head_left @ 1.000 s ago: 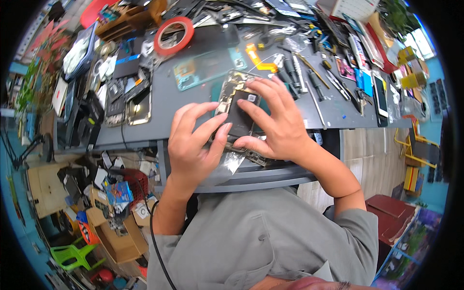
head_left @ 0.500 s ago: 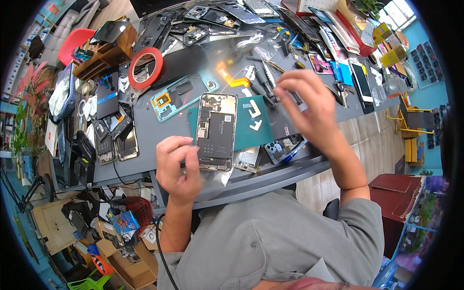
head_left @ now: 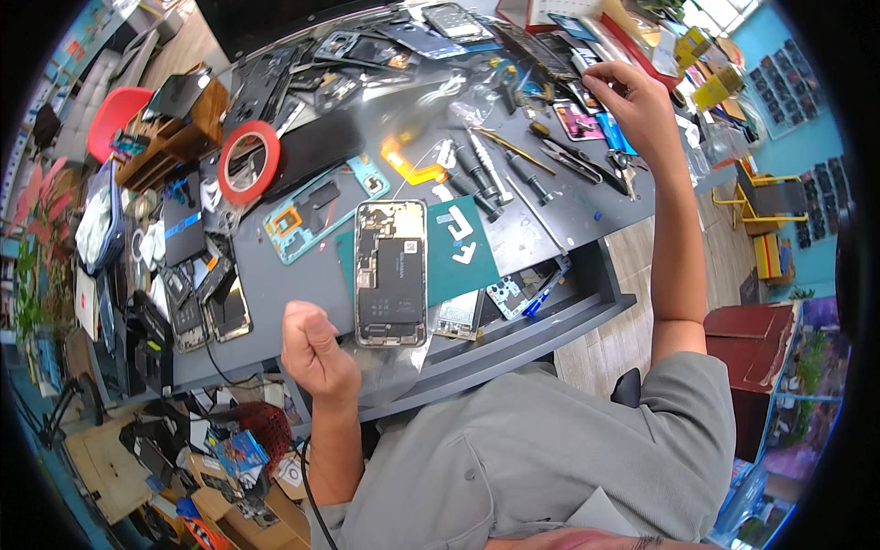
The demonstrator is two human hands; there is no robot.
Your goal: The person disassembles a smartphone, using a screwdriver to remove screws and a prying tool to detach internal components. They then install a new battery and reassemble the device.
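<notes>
An opened phone (head_left: 396, 284), its black battery and circuit board bare, lies on a green mat (head_left: 458, 266) near the front of the desk. Just left of its lower end, my left hand (head_left: 319, 353) is closed in a fist; anything inside it is hidden. My right hand (head_left: 637, 105) is stretched out to the far right, over the tools and phone parts there. Its fingers are bent with a gap to the thumb, and nothing shows between them. Two white angled pieces (head_left: 466, 253) rest on the mat beside the phone. Several screwdrivers (head_left: 475, 174) lie beyond it.
A red tape roll (head_left: 249, 163) and a light blue phone frame (head_left: 298, 225) are at the left. Tweezers (head_left: 573, 163) lie at the right. An open drawer (head_left: 587, 307) with phone parts juts out below the desk's front edge. Phone housings pile up at the back.
My right hand has moved away, up and to the right, from above the screwdrivers. My left hand has drawn back slightly from the phone and curled into a fist. The whole view has shifted a little.
</notes>
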